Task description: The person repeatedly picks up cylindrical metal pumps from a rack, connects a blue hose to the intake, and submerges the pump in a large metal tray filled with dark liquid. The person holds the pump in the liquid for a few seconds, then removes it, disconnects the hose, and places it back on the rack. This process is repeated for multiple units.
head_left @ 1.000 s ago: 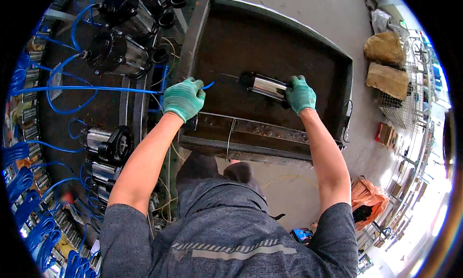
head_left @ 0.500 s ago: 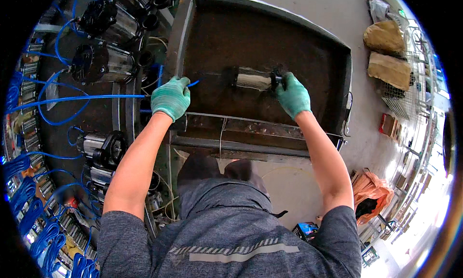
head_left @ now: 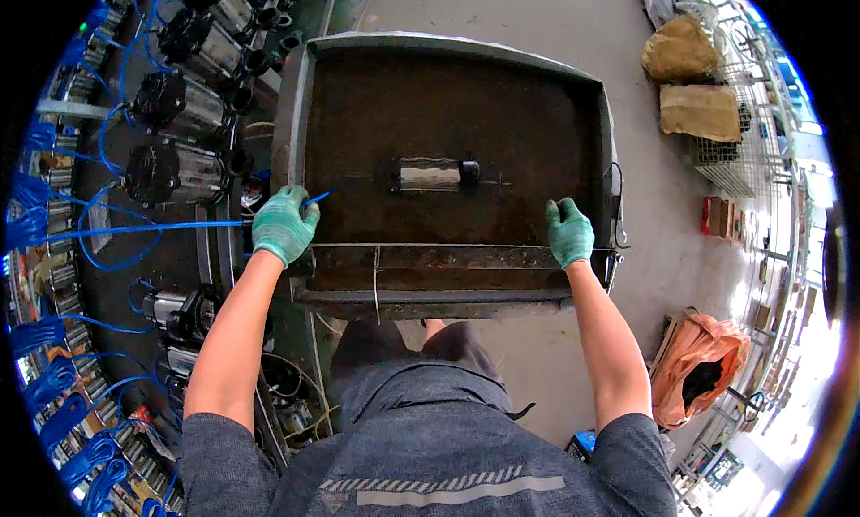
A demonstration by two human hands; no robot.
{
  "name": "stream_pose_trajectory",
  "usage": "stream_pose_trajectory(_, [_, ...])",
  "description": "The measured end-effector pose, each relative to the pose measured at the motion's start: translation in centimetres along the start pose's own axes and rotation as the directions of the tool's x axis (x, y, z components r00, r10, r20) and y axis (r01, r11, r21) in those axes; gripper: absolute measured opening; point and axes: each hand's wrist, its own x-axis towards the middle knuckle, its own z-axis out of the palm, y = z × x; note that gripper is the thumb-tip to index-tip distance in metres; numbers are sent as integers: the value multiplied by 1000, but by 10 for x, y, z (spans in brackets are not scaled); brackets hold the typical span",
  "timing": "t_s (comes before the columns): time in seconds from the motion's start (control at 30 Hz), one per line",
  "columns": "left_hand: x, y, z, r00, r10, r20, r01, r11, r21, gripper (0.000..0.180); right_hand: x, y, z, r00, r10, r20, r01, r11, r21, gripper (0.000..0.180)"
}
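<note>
In a green glove, my left hand (head_left: 285, 223) is closed around a blue cable (head_left: 161, 228) at the tank's left side; a short end pokes out past the fingers. A silver cylindrical pump (head_left: 432, 174) with black ends lies on its side in the middle of the dark metal tank (head_left: 296, 114), seemingly under murky brown liquid. My right hand (head_left: 570, 233), gloved the same way, is over the tank's front right corner, apart from the pump. Its thumb and forefinger stand apart with nothing between them.
Several similar pumps (head_left: 175, 172) with blue cables stand along the left. Coiled blue cables (head_left: 45, 383) hang at the lower left. On the right are brown sacks (head_left: 699, 112), a wire cage (head_left: 739, 172) and an orange bag (head_left: 699, 369). A metal bar (head_left: 448, 258) crosses the tank's front.
My right hand has let go of the pump and drawn back toward the tank's front right. My left hand keeps hold of the cable. The whole view has shifted slightly.
</note>
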Motion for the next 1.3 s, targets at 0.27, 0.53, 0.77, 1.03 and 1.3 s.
stream_pose_trajectory(0.27, [-3,11,0,999,-24,-23,26,997,69,24,5,-9,-10,980,128,156,-105,984,-146,45])
stream_pose_trajectory(0.53, [-5,7,5,999,-20,-28,23,994,102,28,7,-12,-10,976,130,175,-101,981,-167,42])
stream_pose_trajectory(0.77, [-5,11,5,999,-31,-14,33,992,122,27,9,-12,-11,969,140,204,-102,977,-185,40])
stream_pose_trajectory(1.03, [-3,11,3,999,-51,14,49,991,126,27,8,-18,-15,957,169,234,-125,974,-190,39])
stream_pose_trajectory(1.3, [-3,8,4,999,-43,9,41,991,125,25,9,-15,-13,959,152,238,-106,975,-193,40])
